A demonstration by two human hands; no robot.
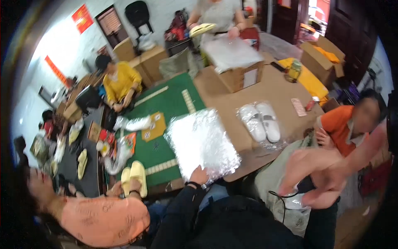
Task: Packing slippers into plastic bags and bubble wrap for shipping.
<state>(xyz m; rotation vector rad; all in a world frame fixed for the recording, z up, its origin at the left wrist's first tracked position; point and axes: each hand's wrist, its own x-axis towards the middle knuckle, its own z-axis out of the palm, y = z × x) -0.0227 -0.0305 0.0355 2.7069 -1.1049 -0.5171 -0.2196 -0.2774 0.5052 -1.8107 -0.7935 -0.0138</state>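
My left hand (198, 176), in a black sleeve with a dark wristband, is closed on the near edge of a shiny stack of clear plastic bags (205, 143) lying across the table's front. Raised close to the camera at the right is my right hand (321, 176), large and blurred. Its fingers are apart, one stretched toward the upper right, and no held thing shows. A thin black cord (283, 203) hangs beside it. To the right of the stack, a pair of white slides (261, 122) lies in clear wrapping on the brown tabletop (219, 99).
At the left, a person in orange (103, 218) holds yellow slippers (135, 176). Beyond the green mat (182, 85) sits a person in yellow (122, 81). Across the table someone stands behind a carton (240, 79). A person in bright orange (340, 128) sits at right, near a pink phone (298, 107).
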